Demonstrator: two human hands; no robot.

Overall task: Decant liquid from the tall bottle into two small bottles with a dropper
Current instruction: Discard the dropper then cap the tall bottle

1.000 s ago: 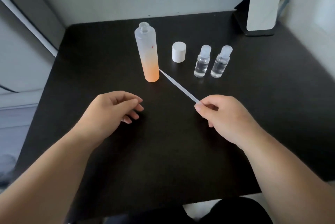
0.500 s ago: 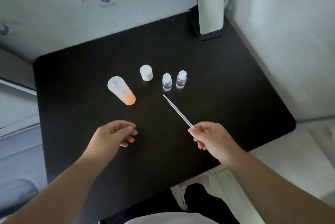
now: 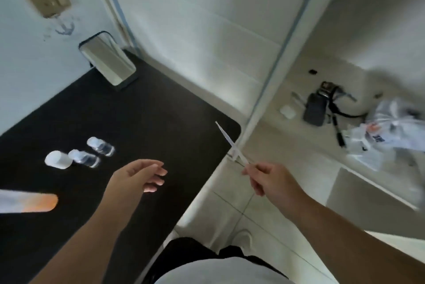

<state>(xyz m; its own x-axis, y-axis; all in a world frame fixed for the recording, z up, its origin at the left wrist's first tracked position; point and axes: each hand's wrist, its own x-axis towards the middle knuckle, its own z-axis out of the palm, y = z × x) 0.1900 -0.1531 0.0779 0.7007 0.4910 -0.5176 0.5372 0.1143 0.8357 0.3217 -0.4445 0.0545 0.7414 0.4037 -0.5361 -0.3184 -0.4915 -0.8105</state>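
Note:
The tall frosted bottle [image 3: 30, 202], orange at its base, stands at the far left edge of the view, partly cut off. Its white cap [image 3: 57, 159] sits beside two small clear bottles [image 3: 85, 158] [image 3: 101, 146] on the black table [image 3: 149, 111]. My right hand [image 3: 271, 179] pinches the thin clear dropper [image 3: 230, 143] by its bulb end, held out past the table's right edge with the tip pointing up and left. My left hand [image 3: 138, 180] hovers over the table with relaxed fingers, holding nothing.
A phone on a stand [image 3: 108, 60] leans at the table's back corner by the wall. To the right, below the table, the floor holds a black bag [image 3: 315, 108], a small white case [image 3: 287, 112] and crumpled plastic bags [image 3: 391, 131].
The view has swung sharply right and tilted. My right hand has carried the dropper from above the table to beyond its right edge. My left hand stays empty over the table.

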